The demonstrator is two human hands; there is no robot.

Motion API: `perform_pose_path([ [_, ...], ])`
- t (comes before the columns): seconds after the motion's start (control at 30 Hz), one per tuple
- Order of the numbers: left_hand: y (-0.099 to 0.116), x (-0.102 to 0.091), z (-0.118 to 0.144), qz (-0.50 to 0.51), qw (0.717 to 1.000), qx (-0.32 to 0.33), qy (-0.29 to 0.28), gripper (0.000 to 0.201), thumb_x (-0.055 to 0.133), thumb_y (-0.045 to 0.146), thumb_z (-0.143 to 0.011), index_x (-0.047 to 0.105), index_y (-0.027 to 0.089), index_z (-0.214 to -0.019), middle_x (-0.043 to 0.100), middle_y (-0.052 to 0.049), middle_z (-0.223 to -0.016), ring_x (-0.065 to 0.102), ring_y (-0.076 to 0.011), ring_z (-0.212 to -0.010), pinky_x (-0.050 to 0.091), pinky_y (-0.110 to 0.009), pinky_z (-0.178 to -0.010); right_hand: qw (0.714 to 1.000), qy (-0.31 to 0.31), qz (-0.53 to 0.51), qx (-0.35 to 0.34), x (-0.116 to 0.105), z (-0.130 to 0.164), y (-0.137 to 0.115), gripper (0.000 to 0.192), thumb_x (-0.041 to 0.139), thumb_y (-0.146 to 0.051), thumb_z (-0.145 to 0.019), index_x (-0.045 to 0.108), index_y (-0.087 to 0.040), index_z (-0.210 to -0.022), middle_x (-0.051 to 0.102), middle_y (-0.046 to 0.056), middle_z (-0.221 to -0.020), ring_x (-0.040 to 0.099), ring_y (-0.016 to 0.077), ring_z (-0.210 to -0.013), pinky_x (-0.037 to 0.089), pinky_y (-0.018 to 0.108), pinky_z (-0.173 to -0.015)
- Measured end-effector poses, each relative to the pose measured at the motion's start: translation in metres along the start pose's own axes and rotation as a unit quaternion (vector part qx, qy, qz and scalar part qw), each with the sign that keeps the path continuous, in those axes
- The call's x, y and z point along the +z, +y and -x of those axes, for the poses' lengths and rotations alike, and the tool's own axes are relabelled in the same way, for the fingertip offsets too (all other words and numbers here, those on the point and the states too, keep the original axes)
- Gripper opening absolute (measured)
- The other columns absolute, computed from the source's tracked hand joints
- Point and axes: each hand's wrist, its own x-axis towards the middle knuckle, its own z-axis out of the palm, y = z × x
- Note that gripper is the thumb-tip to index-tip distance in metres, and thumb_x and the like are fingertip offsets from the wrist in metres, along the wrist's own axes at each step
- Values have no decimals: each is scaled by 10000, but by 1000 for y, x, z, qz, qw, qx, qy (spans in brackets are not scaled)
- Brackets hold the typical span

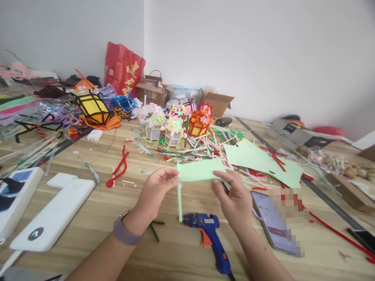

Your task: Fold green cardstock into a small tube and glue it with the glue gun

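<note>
A strip of light green paper [198,171] is stretched between my two hands above the table. My left hand [157,187] pinches its left end where it meets an upright pale green stick [180,201]; whether the two are joined, I cannot tell. With thumb and fingers, my right hand [236,197] grips the strip's right end. Something dark shows behind the right fingers, too hidden to name. Just below the stick lies a blue hot glue gun [216,239] with an orange trigger, its nozzle close to the stick's lower end.
Small pipe-cleaner lanterns [173,130] stand behind a heap of scraps. Larger green paper [260,162] lies to the right, above a phone [275,226]. A white power bank [53,216] and a power strip [13,208] occupy the left. Cardboard boxes [153,92] line the wall.
</note>
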Motion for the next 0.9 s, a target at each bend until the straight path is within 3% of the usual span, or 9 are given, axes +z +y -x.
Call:
perform_pose_path([
  [0.17,4,1,1,-16,1000,-6,-7,227,782,231,-590,676,172,-782,680,2,-768,607,-146,-782,465,-283,-762,999,-8,-7,33,-1,1,-1,133,592,-238,-865,664,-256,-975,647,25,-884,601,212,-904,461,377,-819],
  [0.63,10,1,4,-32,999,11,-2,266,807,217,-557,621,180,-745,659,29,-715,601,-126,-727,468,-249,-715,998,-9,-57,39,-3,3,-3,153,600,-219,-861,657,-268,-994,633,25,-883,580,212,-903,440,386,-835],
  [0.9,7,1,4,-46,997,57,8,209,759,296,-655,662,178,-797,685,3,-774,610,-135,-768,472,-255,-743,989,-2,-122,88,-2,0,-5,99,621,-224,-855,675,-255,-931,632,19,-834,584,185,-827,467,335,-757],
])
